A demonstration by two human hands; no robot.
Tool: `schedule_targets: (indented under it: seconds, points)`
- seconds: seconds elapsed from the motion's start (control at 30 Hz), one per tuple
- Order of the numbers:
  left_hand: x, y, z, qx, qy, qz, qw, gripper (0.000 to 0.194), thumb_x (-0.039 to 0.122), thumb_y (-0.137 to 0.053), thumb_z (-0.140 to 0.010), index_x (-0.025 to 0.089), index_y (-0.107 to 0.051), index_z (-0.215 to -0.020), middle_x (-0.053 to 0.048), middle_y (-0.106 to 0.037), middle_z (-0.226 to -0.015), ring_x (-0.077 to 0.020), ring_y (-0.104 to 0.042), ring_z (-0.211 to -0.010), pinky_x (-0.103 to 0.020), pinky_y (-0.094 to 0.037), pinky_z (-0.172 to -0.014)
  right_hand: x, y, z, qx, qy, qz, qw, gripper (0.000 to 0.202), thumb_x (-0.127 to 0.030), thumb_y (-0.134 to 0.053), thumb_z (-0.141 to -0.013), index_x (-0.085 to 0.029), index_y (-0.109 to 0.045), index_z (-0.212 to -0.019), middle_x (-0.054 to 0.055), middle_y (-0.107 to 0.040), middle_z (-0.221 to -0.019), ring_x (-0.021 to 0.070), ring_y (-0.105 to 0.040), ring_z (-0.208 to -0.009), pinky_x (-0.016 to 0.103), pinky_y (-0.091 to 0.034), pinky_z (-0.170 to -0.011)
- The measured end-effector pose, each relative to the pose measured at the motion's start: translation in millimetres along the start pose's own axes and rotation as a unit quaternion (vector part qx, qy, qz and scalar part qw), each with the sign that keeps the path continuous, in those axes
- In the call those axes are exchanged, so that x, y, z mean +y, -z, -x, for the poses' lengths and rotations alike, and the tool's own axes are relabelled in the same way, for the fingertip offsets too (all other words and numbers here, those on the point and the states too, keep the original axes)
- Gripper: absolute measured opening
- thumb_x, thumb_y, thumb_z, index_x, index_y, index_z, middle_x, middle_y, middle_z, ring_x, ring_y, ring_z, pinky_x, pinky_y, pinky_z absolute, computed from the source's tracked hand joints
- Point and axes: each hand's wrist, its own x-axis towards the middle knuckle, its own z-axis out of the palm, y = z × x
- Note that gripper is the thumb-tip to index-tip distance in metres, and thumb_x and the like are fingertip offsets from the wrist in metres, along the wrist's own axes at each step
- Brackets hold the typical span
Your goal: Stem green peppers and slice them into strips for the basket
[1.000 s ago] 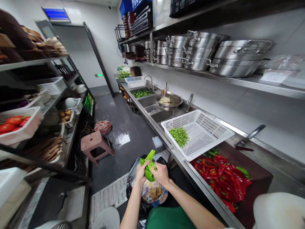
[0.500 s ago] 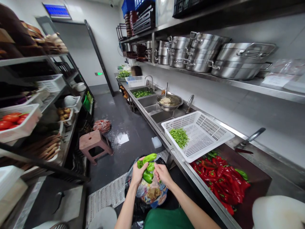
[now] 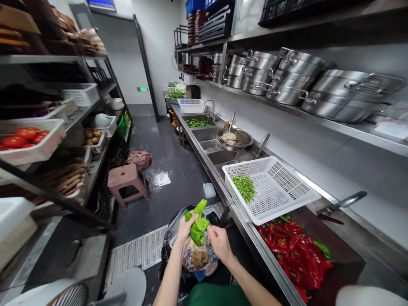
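Several green peppers [image 3: 198, 223] are bunched in my left hand [image 3: 184, 231], its thumb laid over them and its fingers wrapped round behind. Just right of the bunch is my right hand [image 3: 220, 243], closed in a pinch by the lowest peppers. What its fingertips hold, if anything, is too small to make out. Both hands are above a bin lined with a black bag [image 3: 164, 250], with crumpled wrappers and scraps [image 3: 199, 259] inside.
On the counter to the right, a white perforated basket [image 3: 287, 187] holds cut green strips [image 3: 244, 189]. Red peppers [image 3: 296, 250] lie heaped beside it. Sinks with a metal bowl [image 3: 236, 146] run farther back. A stool [image 3: 126, 180] and loaded shelves stand left.
My right hand has drawn slightly away from the peppers, to the right and down. The bunch in my left hand is tilted more upright. The view has shifted a little.
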Motion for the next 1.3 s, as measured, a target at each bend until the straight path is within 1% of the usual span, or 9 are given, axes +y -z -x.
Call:
schedule_targets:
  seconds: [0.2,0.37,0.5,0.63,0.8,0.9,1.0,1.13,1.3]
  points:
    - [10.7,12.3,10.0,-0.016,-0.067,-0.165,0.984,0.054,0.041,-0.086,-0.056,0.010,-0.072,-0.098,-0.009,-0.074,-0.089,-0.0219,-0.068,-0.078,-0.028,-0.053,-0.071,-0.7,20.1,-2.9,-0.095,-0.054,0.020,0.994,0.041,-0.058,-0.058,-0.083,-0.020,-0.053,-0.069,-0.004,-0.051,-0.056,0.0101,-0.047,-0.051,0.020,-0.036,-0.047]
    - [8.1,17.6,20.0,-0.041,-0.097,-0.226,0.968,0.052,0.045,-0.081,-0.062,0.011,-0.073,-0.101,-0.012,-0.074,-0.099,-0.0271,-0.069,-0.091,-0.035,-0.055,-0.084,0.5,14.1,-4.3,-0.148,-0.088,-0.007,0.985,0.031,-0.050,-0.060,-0.080,-0.020,-0.057,-0.077,-0.005,-0.052,-0.060,0.0096,-0.046,-0.047,0.020,-0.039,-0.046]
    - [10.8,15.2,22.6,-0.058,-0.121,-0.241,0.961,0.041,0.040,-0.075,-0.069,0.013,-0.074,-0.100,-0.012,-0.074,-0.103,-0.0281,-0.068,-0.098,-0.036,-0.054,-0.090,-2.1,-0.2,-6.4,-0.102,-0.056,-0.005,0.993,0.019,-0.037,-0.061,-0.076,-0.018,-0.059,-0.073,-0.003,-0.054,-0.063,0.0112,-0.048,-0.056,0.022,-0.040,-0.053]
    - [12.4,20.3,15.2,-0.063,-0.097,-0.213,0.970,0.043,0.043,-0.076,-0.068,0.013,-0.073,-0.099,-0.011,-0.075,-0.096,-0.0266,-0.070,-0.089,-0.034,-0.056,-0.081,-9.5,-11.9,-13.5,-0.087,-0.034,0.005,0.996,0.016,-0.032,-0.058,-0.072,-0.017,-0.056,-0.065,-0.003,-0.048,-0.060,0.0104,-0.041,-0.057,0.021,-0.035,-0.053]
    - [2.0,38.4,4.1,-0.013,-0.038,-0.141,0.989,0.056,0.052,-0.079,-0.062,0.012,-0.072,-0.100,-0.011,-0.075,-0.095,-0.0266,-0.070,-0.087,-0.033,-0.056,-0.079,-16.4,-26.3,-22.5,-0.100,-0.033,0.056,0.993,0.022,-0.031,-0.053,-0.073,-0.020,-0.044,-0.056,-0.006,-0.036,-0.054,0.0088,-0.030,-0.055,0.022,-0.026,-0.051]
    - [-7.4,48.9,0.4,0.028,-0.024,-0.132,0.990,0.059,0.057,-0.078,-0.062,0.011,-0.072,-0.099,-0.010,-0.075,-0.091,-0.0258,-0.070,-0.083,-0.033,-0.056,-0.075,-10.6,-37.8,-27.2,-0.110,-0.061,0.056,0.990,0.019,-0.032,-0.051,-0.073,-0.020,-0.047,-0.058,-0.006,-0.039,-0.054,0.0095,-0.032,-0.055,0.023,-0.028,-0.052]
    - [-16.5,55.8,-1.8,0.087,-0.029,-0.125,0.988,0.060,0.058,-0.078,-0.061,0.011,-0.071,-0.098,-0.011,-0.075,-0.094,-0.0272,-0.070,-0.088,-0.034,-0.056,-0.080,0.7,-48.0,-32.5,-0.075,-0.083,0.073,0.991,0.016,-0.030,-0.051,-0.070,-0.020,-0.048,-0.058,-0.004,-0.044,-0.054,0.0107,-0.035,-0.055,0.023,-0.030,-0.051]
    - [-22.1,56.5,-3.0,0.141,-0.044,-0.122,0.982,0.060,0.058,-0.081,-0.056,0.012,-0.071,-0.094,-0.014,-0.075,-0.101,-0.0306,-0.069,-0.097,-0.039,-0.054,-0.090,10.9,-57.2,-39.0,-0.020,-0.085,0.091,0.992,0.015,-0.029,-0.051,-0.069,-0.021,-0.051,-0.056,-0.001,-0.050,-0.055,0.0132,-0.042,-0.057,0.024,-0.034,-0.051]
    - [-18.1,49.9,-8.1,0.145,-0.075,-0.135,0.977,0.059,0.057,-0.081,-0.057,0.013,-0.072,-0.095,-0.014,-0.074,-0.102,-0.0317,-0.069,-0.101,-0.039,-0.053,-0.093,14.1,-61.4,-44.0,0.014,-0.112,0.019,0.993,0.015,-0.032,-0.051,-0.070,-0.020,-0.057,-0.063,0.000,-0.056,-0.059,0.0140,-0.046,-0.054,0.024,-0.038,-0.048]
